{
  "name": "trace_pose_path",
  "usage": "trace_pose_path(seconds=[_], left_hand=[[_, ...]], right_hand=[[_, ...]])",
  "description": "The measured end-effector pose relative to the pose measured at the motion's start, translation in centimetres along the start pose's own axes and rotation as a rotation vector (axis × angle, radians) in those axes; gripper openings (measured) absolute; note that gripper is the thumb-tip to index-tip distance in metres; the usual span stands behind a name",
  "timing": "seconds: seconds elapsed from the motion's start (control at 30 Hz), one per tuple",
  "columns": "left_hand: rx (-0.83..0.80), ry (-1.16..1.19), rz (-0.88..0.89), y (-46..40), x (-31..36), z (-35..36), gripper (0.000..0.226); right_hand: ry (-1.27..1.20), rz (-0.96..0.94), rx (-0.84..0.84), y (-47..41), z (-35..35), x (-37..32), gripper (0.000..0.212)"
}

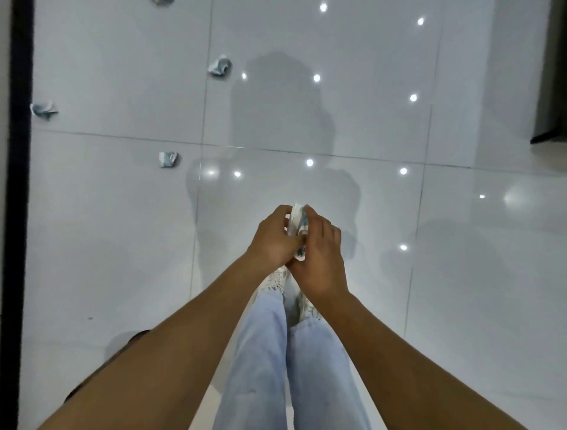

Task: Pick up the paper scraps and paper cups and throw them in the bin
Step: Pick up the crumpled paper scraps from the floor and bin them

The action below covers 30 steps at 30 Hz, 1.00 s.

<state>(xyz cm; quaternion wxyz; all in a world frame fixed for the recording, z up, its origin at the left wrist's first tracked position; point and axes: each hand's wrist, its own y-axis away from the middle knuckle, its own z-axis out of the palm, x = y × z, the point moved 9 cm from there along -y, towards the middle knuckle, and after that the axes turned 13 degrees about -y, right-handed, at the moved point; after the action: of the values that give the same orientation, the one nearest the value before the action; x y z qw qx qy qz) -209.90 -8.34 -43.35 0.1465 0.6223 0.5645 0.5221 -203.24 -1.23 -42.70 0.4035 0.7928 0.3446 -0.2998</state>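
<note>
We're looking straight down at a glossy white tiled floor [337,122], and right in the centre of the frame both hands are together around a wad of crumpled paper [297,221]. The left hand [274,241] curls its fingers over the wad from the left side, the right hand [320,256] wraps it from the right, and the white and blue-grey paper pokes out between them at the top and again low down near the thumbs (how many pieces are bundled in there, we cannot tell). Below the hands we see light blue jeans [276,353] and pale patterned shoes [273,280]. Off to the left, scraps are lying on the floor: one crumpled scrap [168,159] at middle left, another [44,110] close to the dark strip [20,184] running down the left edge, a third [220,65] higher up near a tile joint, and a fourth [161,1] just cut off at the top edge. All four lie well apart from one another. At the upper right, a dark piece of furniture [550,92] juts into the frame. Ceiling lights glint as small white dots across the tiles.
</note>
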Motion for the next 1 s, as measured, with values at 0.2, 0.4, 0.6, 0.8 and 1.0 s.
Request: trace_pose_path(seconds=[0.2,0.4,0.6,0.8,1.0], left_hand=[[0.146,0.087,-0.018,3.5,-1.4,-4.5,0.045],[0.28,0.05,-0.113,5.7,-6.9,-11.2,0.049],[0.286,0.037,-0.172,6.8,-13.8,-19.5,0.044],[0.295,-0.026,-0.171,6.0,-20.4,-29.5,0.041],[0.363,-0.018,-0.197,3.9,-25.2,-38.0,0.041]], right_hand=[[0.088,-0.078,-0.109,1.5,1.2,-4.3,0.084],[0.26,-0.073,-0.226,2.0,3.8,-7.5,0.082],[0.349,-0.033,-0.316,0.4,9.4,-13.0,0.077],[0.367,-0.014,-0.312,-2.7,17.0,-20.4,0.074],[0.37,-0.05,-0.348,-6.8,24.1,-25.9,0.073]])
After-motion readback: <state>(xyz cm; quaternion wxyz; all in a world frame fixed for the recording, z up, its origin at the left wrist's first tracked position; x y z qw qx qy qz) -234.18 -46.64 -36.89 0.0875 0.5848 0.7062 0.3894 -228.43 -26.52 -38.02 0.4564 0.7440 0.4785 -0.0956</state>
